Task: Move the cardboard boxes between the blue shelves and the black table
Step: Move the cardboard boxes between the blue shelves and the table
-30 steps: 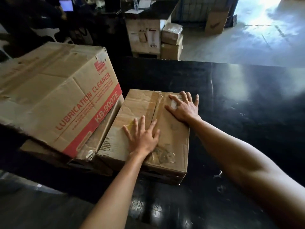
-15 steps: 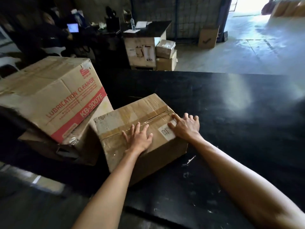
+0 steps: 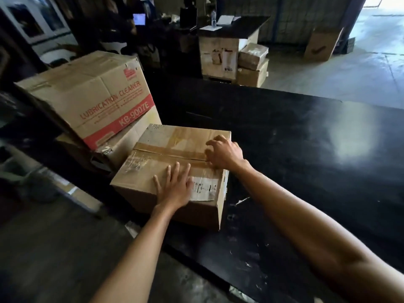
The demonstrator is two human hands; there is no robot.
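A taped cardboard box [image 3: 166, 149] with a white label rests on the black table [image 3: 295, 160], close to its near edge. My left hand [image 3: 175, 186] lies flat on the box's top, fingers spread, beside the label. My right hand [image 3: 225, 153] rests on the top's right side with its fingers curled over the tape seam. Just left of this box stands a larger box printed LUBRICATION CLEANER [image 3: 96, 95], stacked on another crushed box [image 3: 129, 138].
Behind the table stands a dark counter [image 3: 236, 27] with papers and a bottle, and several boxes [image 3: 251, 62] are stacked at its foot. Another box [image 3: 321, 43] leans by the far wall. Concrete floor opens to the right, brightly lit.
The box has turned under my hands and sits squarer to the table edge. My right hand has shifted from the label corner up to the tape seam, fingers curled. The view has risen.
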